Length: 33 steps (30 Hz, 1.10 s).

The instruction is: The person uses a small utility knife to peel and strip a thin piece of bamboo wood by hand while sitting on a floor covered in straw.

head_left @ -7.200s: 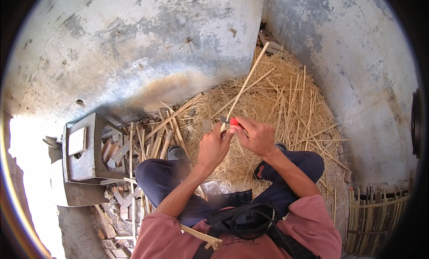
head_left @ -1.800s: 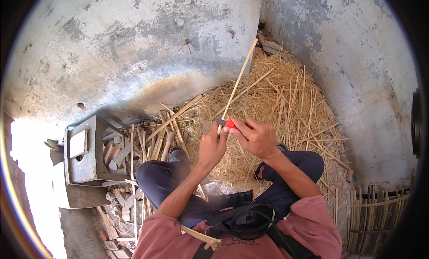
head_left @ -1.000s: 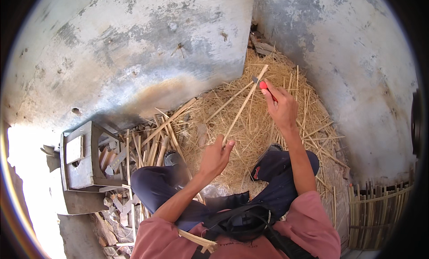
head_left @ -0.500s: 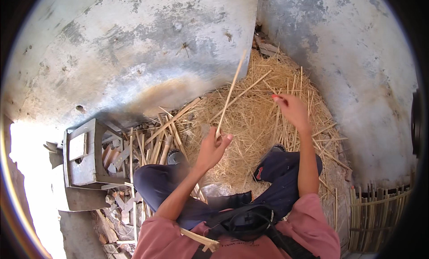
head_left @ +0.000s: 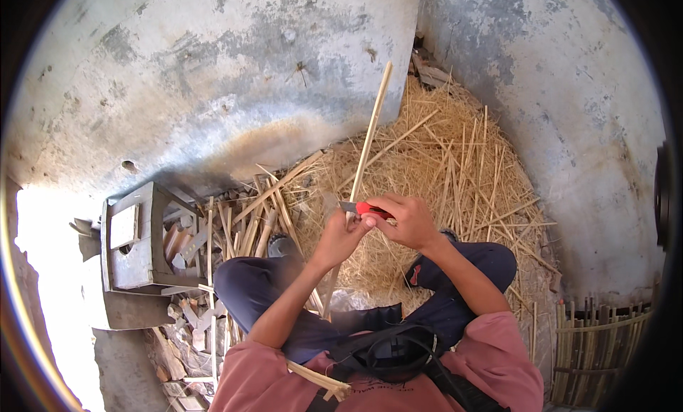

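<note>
My left hand [head_left: 339,241] is closed around a long pale bamboo strip [head_left: 372,135], which slants up and away from the fingers. A short length of strip also shows below that hand. My right hand [head_left: 413,224] grips a knife [head_left: 371,209] with a red handle. Its short grey blade lies across the strip just above my left fingers, and the two hands almost touch. Whether the blade has cut into the strip is too small to tell.
Shavings [head_left: 409,163] and loose strips heap up between my folded legs and the walls. A wooden box frame [head_left: 131,245] stands at left beside split sticks and rubble. At lower right is a slatted bamboo basket [head_left: 601,355]. Another strip piece [head_left: 316,378] lies against my shirt.
My right hand has come in from the right, over the shavings, to my left hand, bringing the knife onto the strip. The strip now stands a little more upright.
</note>
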{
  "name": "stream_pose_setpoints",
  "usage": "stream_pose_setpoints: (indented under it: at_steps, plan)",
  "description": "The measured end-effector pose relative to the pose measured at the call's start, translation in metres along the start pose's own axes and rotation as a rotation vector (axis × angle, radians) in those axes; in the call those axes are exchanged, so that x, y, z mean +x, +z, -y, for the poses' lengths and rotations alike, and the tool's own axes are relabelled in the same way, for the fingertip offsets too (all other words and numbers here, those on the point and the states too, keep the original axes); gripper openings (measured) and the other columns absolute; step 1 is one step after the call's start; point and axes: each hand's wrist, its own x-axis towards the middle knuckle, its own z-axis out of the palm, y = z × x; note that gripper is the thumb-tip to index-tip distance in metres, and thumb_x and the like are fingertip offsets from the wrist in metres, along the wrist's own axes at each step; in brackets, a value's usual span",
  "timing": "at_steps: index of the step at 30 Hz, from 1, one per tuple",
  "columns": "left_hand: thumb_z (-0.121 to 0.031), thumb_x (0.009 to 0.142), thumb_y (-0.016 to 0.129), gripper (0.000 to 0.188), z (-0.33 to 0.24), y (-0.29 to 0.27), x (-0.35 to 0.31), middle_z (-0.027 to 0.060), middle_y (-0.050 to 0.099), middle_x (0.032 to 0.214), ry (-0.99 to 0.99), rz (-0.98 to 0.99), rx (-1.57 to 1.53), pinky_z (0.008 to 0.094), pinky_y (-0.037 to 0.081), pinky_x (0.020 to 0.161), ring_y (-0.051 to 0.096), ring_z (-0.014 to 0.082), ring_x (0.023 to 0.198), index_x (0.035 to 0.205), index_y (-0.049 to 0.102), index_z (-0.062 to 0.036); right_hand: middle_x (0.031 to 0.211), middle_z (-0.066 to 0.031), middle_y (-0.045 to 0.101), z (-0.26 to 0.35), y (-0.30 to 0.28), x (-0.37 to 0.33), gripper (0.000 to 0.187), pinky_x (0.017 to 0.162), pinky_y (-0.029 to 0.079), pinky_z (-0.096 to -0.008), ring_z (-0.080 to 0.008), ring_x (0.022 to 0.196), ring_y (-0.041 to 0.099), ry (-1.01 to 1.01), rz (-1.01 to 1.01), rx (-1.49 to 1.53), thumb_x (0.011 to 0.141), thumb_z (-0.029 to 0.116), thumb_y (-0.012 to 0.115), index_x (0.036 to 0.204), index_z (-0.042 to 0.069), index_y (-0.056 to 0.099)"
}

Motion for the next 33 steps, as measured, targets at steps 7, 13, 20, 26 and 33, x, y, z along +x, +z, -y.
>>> stream_pose_setpoints:
  at_steps: [7,13,20,26,33]
  plan:
    - [-0.024,0.101,0.076,0.03,0.001,0.003,-0.002,-0.0011,0.059,0.075,0.061,-0.074,0.095,0.0277,0.04,0.056,0.045,0.0061,0.066,0.105,0.066,0.0044,0.092,-0.0087,0.076,0.002,-0.002,0.002,0.031,0.058,0.056,-0.0377,-0.0296,0.068,0.072,0.009,0.007,0.01,0.089,0.029,0.078,0.113,0.01,0.078]
    - [-0.028,0.101,0.076,0.035,-0.008,0.006,-0.004,0.0023,0.058,0.07,0.041,-0.12,0.153,0.0312,0.04,0.053,0.046,0.0081,0.063,0.102,0.066,0.0055,0.085,-0.0081,0.074,0.006,-0.001,0.004,0.03,0.054,0.053,-0.0375,-0.0279,0.063,0.07,0.0,-0.035,-0.022,0.091,0.032,0.078,0.113,0.011,0.079]
    - [-0.039,0.099,0.077,0.047,-0.005,0.007,-0.003,0.0033,0.055,0.062,0.016,-0.188,0.247,0.0345,0.039,0.051,0.046,0.0099,0.058,0.094,0.066,0.0065,0.079,-0.0062,0.072,0.014,-0.001,0.004,0.033,0.05,0.051,-0.038,-0.0266,0.059,0.069,0.038,-0.032,-0.105,0.093,0.038,0.077,0.115,0.014,0.079]
    - [-0.043,0.1,0.075,0.049,-0.005,0.013,-0.003,0.0046,0.056,0.061,0.028,-0.228,0.172,0.0358,0.039,0.05,0.046,0.0105,0.057,0.104,0.069,0.0057,0.079,-0.0051,0.07,0.013,0.0,0.003,0.033,0.049,0.051,-0.0379,-0.026,0.058,0.068,0.025,-0.054,-0.171,0.093,0.038,0.076,0.117,0.016,0.078]
    - [-0.044,0.1,0.073,0.051,-0.011,0.016,0.001,0.0086,0.06,0.065,0.001,-0.227,0.211,0.0361,0.045,0.055,0.053,0.0128,0.06,0.113,0.067,0.0053,0.074,-0.0037,0.066,0.012,-0.002,0.006,0.031,0.048,0.049,-0.0369,-0.0234,0.056,0.065,-0.017,-0.097,-0.256,0.093,0.036,0.077,0.118,0.016,0.077]
